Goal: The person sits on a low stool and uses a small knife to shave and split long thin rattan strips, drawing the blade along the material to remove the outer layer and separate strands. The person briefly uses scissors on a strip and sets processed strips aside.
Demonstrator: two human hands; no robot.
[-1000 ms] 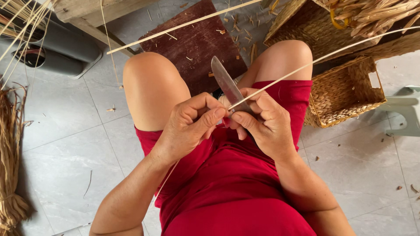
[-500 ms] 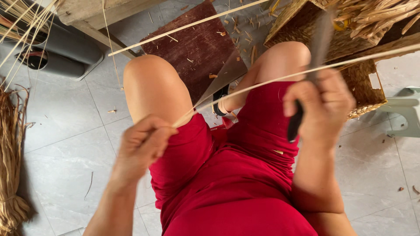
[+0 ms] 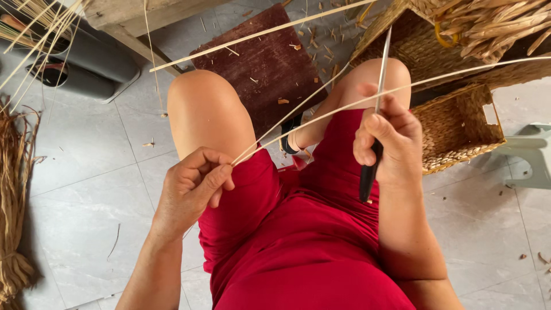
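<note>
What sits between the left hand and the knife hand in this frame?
In the head view, two pale cane strips span from the left hand to the right hand, above the red-clad lap.

Even, soft daylight; exposure fine, no blown highlights.

Light is diffuse, source not identifiable. Shadows weak: a faint soft one under the left hand (image 3: 192,186) on the grey floor tiles (image 3: 86,189), darker patch beneath the wooden bench (image 3: 138,17) top left. Mild sheen on the tiles, no hard glare. Knife blade (image 3: 383,63) slightly soft, thin reed strips (image 3: 321,109) sharp near the hands, softer toward the frame edges. Wide-angle stretch at corners; woven basket (image 3: 459,126) and red dress (image 3: 298,241) in focus.
</note>
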